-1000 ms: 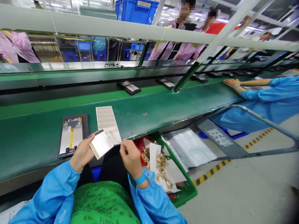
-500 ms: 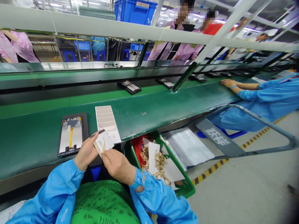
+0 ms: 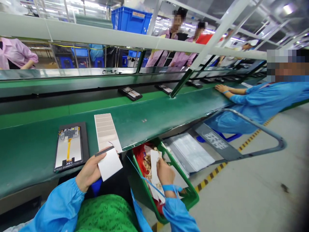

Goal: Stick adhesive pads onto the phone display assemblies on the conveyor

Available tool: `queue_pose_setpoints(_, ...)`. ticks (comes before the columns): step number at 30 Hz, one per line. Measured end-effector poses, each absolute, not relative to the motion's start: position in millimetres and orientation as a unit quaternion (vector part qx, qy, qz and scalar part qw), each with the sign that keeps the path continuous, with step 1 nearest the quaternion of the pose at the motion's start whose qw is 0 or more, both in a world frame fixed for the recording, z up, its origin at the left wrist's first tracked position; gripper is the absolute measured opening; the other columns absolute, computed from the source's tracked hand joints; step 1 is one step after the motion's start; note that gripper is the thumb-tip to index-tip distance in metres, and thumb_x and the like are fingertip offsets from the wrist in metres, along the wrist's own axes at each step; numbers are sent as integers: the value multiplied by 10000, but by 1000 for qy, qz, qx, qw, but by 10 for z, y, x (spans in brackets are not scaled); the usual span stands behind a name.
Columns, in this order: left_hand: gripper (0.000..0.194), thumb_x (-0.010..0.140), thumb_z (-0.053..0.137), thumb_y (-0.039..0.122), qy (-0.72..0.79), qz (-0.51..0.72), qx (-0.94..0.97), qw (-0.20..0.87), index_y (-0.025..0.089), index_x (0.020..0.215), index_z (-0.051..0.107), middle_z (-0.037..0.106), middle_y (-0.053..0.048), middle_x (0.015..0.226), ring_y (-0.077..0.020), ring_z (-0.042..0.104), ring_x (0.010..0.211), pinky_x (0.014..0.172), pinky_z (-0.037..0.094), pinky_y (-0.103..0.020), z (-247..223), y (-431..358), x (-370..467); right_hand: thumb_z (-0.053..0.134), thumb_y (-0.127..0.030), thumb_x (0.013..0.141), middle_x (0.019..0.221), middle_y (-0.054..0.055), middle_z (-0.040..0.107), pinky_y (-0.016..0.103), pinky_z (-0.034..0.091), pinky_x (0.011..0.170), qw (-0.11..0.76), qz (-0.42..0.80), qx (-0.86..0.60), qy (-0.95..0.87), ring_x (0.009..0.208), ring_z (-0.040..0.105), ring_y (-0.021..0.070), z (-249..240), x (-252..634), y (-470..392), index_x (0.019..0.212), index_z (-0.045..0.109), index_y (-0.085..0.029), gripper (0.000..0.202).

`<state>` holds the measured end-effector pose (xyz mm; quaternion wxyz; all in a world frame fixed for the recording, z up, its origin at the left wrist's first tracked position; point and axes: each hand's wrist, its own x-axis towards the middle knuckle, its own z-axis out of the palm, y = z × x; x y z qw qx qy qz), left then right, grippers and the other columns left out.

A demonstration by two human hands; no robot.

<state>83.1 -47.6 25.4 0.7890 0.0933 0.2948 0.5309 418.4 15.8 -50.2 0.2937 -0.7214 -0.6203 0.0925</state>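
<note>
My left hand (image 3: 90, 170) is closed on the edge of a flat white battery (image 3: 110, 164), which has a dark strip along its top and a thin wire. My right hand (image 3: 165, 172) is over a green bin (image 3: 193, 198), fingers curled; whatever they hold, if anything, is hidden. White paper pieces (image 3: 154, 161) and curled tan strips lie in the bin around that hand. On the bench to the left, an opened tablet (image 3: 69, 149) shows its circuit board and a yellow ribbon cable. A pale sheet of adhesive strips (image 3: 104, 127) lies just beyond my left hand.
Several opened devices (image 3: 130, 93) sit along the green conveyor (image 3: 96, 104) behind the bench. A slanted post (image 3: 181, 83) rises from the bench. To the right are a grey trolley (image 3: 217, 141) with plastic-wrapped sheets and a co-worker in a blue sleeve (image 3: 251, 93).
My right hand has left the battery and moved right, over the bin. The curled tan strip seen on the battery is gone from it. My left hand still holds the battery, its plain face showing.
</note>
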Motion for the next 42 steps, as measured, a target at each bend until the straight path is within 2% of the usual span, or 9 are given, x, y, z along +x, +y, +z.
queue_pose_setpoints(3, 464, 842, 724, 257, 319, 569, 78, 754, 143, 1284, 641, 693, -159, 1258, -305, 618, 1226, 1124, 406, -441, 230, -486, 925, 539, -342, 931, 1185, 173, 687, 545, 530, 946, 326, 163, -556, -747, 1121, 651, 339, -309, 3709, -107, 1077, 699, -192, 263)
queue_pose_setpoints(6, 452, 861, 716, 342, 340, 624, 75, 700, 183, 1279, 650, 683, -127, 1283, -270, 603, 1246, 1123, 407, -387, 327, -541, 992, 698, -436, 862, 1494, 182, 474, 570, 468, 1082, 300, 247, -342, -856, 1380, 454, 360, 27, 2916, -389, 1447, 463, -195, 675)
queue_pose_setpoints(10, 516, 868, 689, 472, 368, 668, 104, 638, 248, 1328, 621, 619, -100, 1383, -260, 513, 1344, 1144, 377, -380, 488, -728, 775, 583, -156, 901, 1515, 190, 447, 560, 470, 1101, 311, 252, -238, -885, 1406, 428, 343, 281, 2204, -531, 1536, 323, -174, 686)
queue_pose_setpoints(14, 588, 769, 815, 335, 468, 672, 163, 550, 241, 1314, 616, 608, -110, 1390, -273, 512, 1341, 1131, 386, -369, 486, -1050, 245, 406, -117, 976, 1383, 148, 594, 413, 574, 994, 319, 402, -236, -825, 1247, 607, 263, 357, 1907, -456, 1547, 284, -208, 591)
queue_pose_setpoints(18, 697, 687, 870, 291, 509, 656, 113, 546, 186, 1309, 573, 696, -142, 1241, -315, 646, 1169, 968, 533, -394, 337, -1409, -293, 407, -203, 1034, 1120, 73, 729, 324, 606, 853, 211, 476, -169, -837, 1015, 711, 218, 469, 1590, -265, 1459, 431, -228, 427)
queue_pose_setpoints(25, 986, 627, 908, 309, 573, 665, 62, 474, 229, 1464, 392, 756, -124, 1098, -298, 738, 960, 794, 604, -354, 152, -1701, -1073, 587, -136, 948, 1045, 109, 668, 316, 512, 689, 158, 40, 4, -987, 903, 601, 224, 413, 577, 535, 1093, 635, -204, 168)
queue_pose_setpoints(31, 961, 609, 915, 336, 569, 660, 110, 478, 190, 1431, 441, 759, -138, 1068, -283, 747, 900, 759, 600, -337, -15, -1413, -1389, 640, -160, 923, 906, 84, 641, 318, 435, 632, 87, -62, 123, -987, 863, 526, 226, 276, 136, 946, 839, 622, -201, 95)
queue_pose_setpoints(39, 814, 705, 840, 330, 570, 618, 210, 500, 147, 1394, 447, 757, -121, 984, -253, 742, 811, 689, 576, -321, -58, -847, -1230, 506, -154, 983, 1048, 56, 659, 317, 504, 862, 175, 186, -76, -964, 1005, 595, 185, 138, 349, 1120, 1000, 616, -203, 122)
queue_pose_setpoints(42, 787, 693, 839, 319, 583, 607, 223, 492, 139, 1362, 466, 751, -104, 946, -243, 735, 792, 674, 567, -311, -58, -682, -1145, 530, -166, 968, 1040, 58, 661, 317, 521, 817, 211, 261, -171, -926, 943, 625, 181, 168, 556, 1057, 1050, 618, -197, 124)
